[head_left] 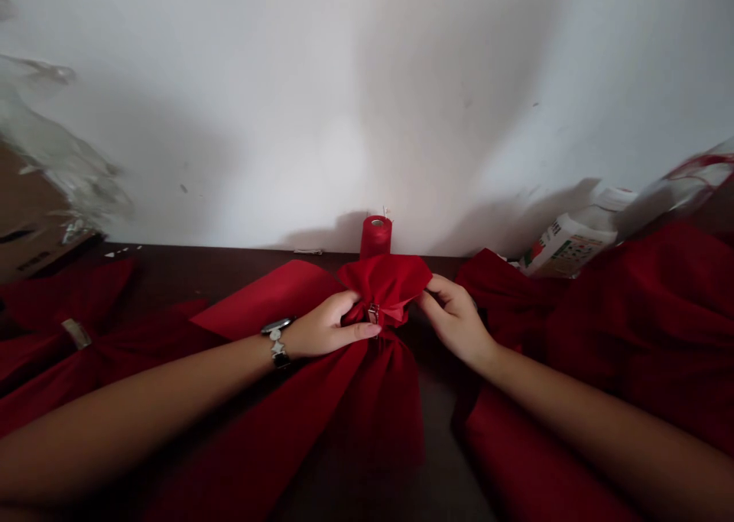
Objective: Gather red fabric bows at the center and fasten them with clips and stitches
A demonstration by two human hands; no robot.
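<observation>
Gathering a red fabric bow (367,400) at its pinched neck, a person works at a dark wooden table (172,277) below a white wall (241,109). The left hand (324,327), wearing a metal bracelet watch (277,340), clenches the neck just beside a small metal clip (374,313). The right hand (456,319) grasps the edge of the bow's upper flap between thumb and fingers. The bow's long axis runs from the wall toward the person, its tails pointing down between the forearms and its upper flaps fanning toward the wall. Just beyond both hands, an upright roll of red fabric (375,237) stands at the table's far edge, nearly touching the flaps. A heap of red fabric (631,331) lies right of the right hand, with a strip of dark tabletop between it and the tails.
</observation>
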